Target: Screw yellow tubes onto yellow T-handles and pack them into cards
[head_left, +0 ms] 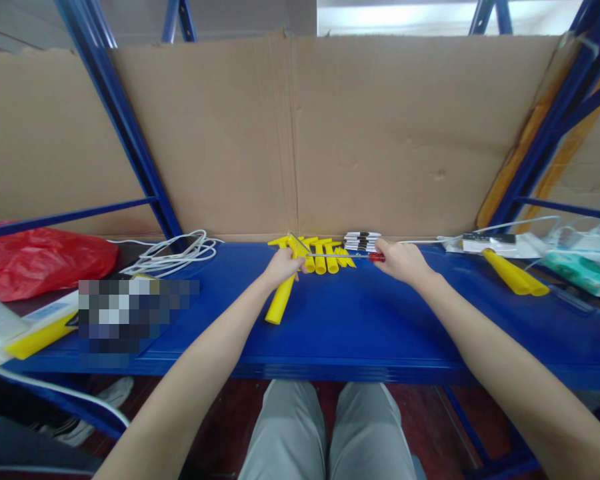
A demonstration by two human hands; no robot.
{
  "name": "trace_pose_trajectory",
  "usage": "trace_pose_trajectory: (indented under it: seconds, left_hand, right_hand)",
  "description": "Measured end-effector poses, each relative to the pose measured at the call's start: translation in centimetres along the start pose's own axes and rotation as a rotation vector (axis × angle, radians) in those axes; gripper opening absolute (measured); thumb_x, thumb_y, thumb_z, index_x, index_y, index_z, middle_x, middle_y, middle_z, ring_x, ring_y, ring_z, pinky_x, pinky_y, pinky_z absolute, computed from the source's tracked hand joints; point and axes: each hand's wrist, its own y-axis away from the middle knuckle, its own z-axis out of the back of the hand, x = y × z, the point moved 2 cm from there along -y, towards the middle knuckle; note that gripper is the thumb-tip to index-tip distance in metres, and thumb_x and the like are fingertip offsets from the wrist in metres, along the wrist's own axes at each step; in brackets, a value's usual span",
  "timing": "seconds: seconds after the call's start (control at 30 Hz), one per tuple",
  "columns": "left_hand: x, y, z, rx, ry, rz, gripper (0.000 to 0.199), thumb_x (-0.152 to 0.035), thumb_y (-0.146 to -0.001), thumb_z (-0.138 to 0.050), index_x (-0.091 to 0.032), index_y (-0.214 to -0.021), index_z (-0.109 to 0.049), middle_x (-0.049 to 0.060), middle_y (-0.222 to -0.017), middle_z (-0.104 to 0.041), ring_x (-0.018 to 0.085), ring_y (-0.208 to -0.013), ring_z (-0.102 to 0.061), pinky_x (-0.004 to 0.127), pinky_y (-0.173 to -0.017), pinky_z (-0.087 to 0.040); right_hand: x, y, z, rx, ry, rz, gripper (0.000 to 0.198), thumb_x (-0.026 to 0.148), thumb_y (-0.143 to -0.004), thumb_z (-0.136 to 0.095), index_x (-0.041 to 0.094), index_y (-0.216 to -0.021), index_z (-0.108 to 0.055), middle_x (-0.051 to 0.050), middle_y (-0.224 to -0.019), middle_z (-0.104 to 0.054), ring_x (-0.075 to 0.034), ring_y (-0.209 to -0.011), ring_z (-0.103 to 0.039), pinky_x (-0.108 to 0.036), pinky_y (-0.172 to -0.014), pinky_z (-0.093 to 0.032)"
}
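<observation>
My left hand (281, 265) is closed around a yellow plastic tool with a tubular handle (281, 303), whose lower end points toward the front edge of the shelf. In my right hand (403, 259) is a screwdriver (377, 257), gripped by its red handle. Its long metal shaft runs level to the left and reaches the head of the yellow tool; the exact contact of the tip is too small to make out. Behind the shaft lie several yellow tubular pieces (321, 265) and a cluster of small yellow parts (345, 259). A banded white stack (362, 241) sits just beyond.
Cardboard (380, 133) walls off the back of the blue shelf (360, 320). On the left are coiled white cable (197, 250), a red plastic bag (40, 260) and a blurred-out object (125, 320). At right lie two yellow tubes (513, 273) and a green-and-white packet (583, 270).
</observation>
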Motion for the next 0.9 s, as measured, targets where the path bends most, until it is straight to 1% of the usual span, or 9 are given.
trace_pose_trajectory:
  seconds: [0.13, 0.27, 0.33, 0.47, 0.57, 0.67, 0.8, 0.9]
  left_hand:
    - [0.0, -0.1, 0.1, 0.007, -0.011, -0.002, 0.012, -0.009, -0.072, -0.049, -0.011, -0.063, -0.057, 0.006, -0.064, -0.067, 0.007, -0.035, -0.049, 0.019, -0.04, -0.039]
    - [0.1, -0.1, 0.2, 0.006, -0.014, -0.001, 0.012, -0.009, -0.071, -0.049, -0.011, -0.063, -0.057, 0.006, -0.063, -0.066, 0.008, -0.036, -0.05, 0.02, -0.04, -0.04]
    - [0.1, -0.1, 0.2, 0.0, -0.012, -0.001, 0.012, -0.009, -0.071, -0.049, -0.011, -0.062, -0.057, 0.006, -0.062, -0.066, 0.008, -0.036, -0.05, 0.02, -0.04, -0.04]
    - [-0.1, 0.0, 0.2, -0.014, -0.019, -0.009, 0.013, -0.009, -0.071, -0.049, -0.011, -0.06, -0.056, 0.006, -0.062, -0.066, 0.007, -0.035, -0.049, 0.019, -0.041, -0.04]
    - [-0.1, 0.1, 0.3, -0.024, -0.027, -0.008, 0.014, -0.01, -0.072, -0.049, -0.011, -0.06, -0.056, 0.007, -0.063, -0.067, 0.007, -0.035, -0.049, 0.02, -0.042, -0.041]
    - [0.0, 0.0, 0.3, -0.026, -0.032, 0.0, 0.013, -0.011, -0.072, -0.049, -0.01, -0.062, -0.056, 0.008, -0.065, -0.068, 0.008, -0.036, -0.05, 0.02, -0.042, -0.042]
    - [0.0, 0.0, 0.3, -0.02, -0.023, 0.004, 0.011, -0.01, -0.073, -0.049, -0.01, -0.064, -0.055, 0.007, -0.065, -0.068, 0.007, -0.036, -0.049, 0.019, -0.041, -0.04]
    - [0.1, -0.1, 0.2, -0.011, -0.033, 0.004, 0.011, -0.01, -0.073, -0.049, -0.01, -0.064, -0.056, 0.007, -0.064, -0.067, 0.007, -0.036, -0.049, 0.019, -0.039, -0.039]
  right_hand:
    - [0.0, 0.1, 0.2, 0.023, -0.001, 0.013, 0.023, 0.032, -0.085, -0.045, 0.018, -0.101, -0.056, -0.012, -0.087, -0.071, -0.025, -0.077, -0.065, -0.028, -0.057, -0.035]
    - [0.2, 0.3, 0.4, -0.004, -0.049, 0.068, 0.03, 0.042, -0.085, -0.046, 0.017, -0.096, -0.059, -0.013, -0.087, -0.07, -0.026, -0.077, -0.065, -0.029, -0.059, -0.037]
    - [0.3, 0.4, 0.6, 0.001, -0.067, 0.074, 0.033, 0.044, -0.085, -0.045, 0.016, -0.094, -0.06, -0.013, -0.087, -0.07, -0.026, -0.078, -0.065, -0.029, -0.06, -0.037]
    - [0.5, 0.3, 0.7, -0.002, -0.09, 0.098, 0.032, 0.039, -0.088, -0.04, 0.016, -0.094, -0.062, -0.013, -0.092, -0.07, -0.025, -0.082, -0.065, -0.029, -0.063, -0.039]
    - [0.5, 0.2, 0.5, -0.036, -0.109, 0.146, 0.031, 0.036, -0.089, -0.041, 0.015, -0.095, -0.062, -0.014, -0.096, -0.069, -0.025, -0.088, -0.063, -0.03, -0.068, -0.04]
    - [0.3, 0.0, 0.0, -0.072, -0.117, 0.169, 0.029, 0.035, -0.089, -0.043, 0.014, -0.095, -0.061, -0.015, -0.096, -0.068, -0.026, -0.091, -0.062, -0.031, -0.071, -0.041]
    - [0.2, -0.1, -0.3, -0.087, -0.112, 0.178, 0.025, 0.035, -0.088, -0.045, 0.014, -0.095, -0.059, -0.015, -0.095, -0.067, -0.026, -0.09, -0.062, -0.03, -0.07, -0.041]
    - [0.2, 0.0, -0.4, -0.057, -0.08, 0.144, 0.022, 0.032, -0.087, -0.047, 0.015, -0.098, -0.056, -0.014, -0.096, -0.067, -0.025, -0.087, -0.063, -0.029, -0.066, -0.04]
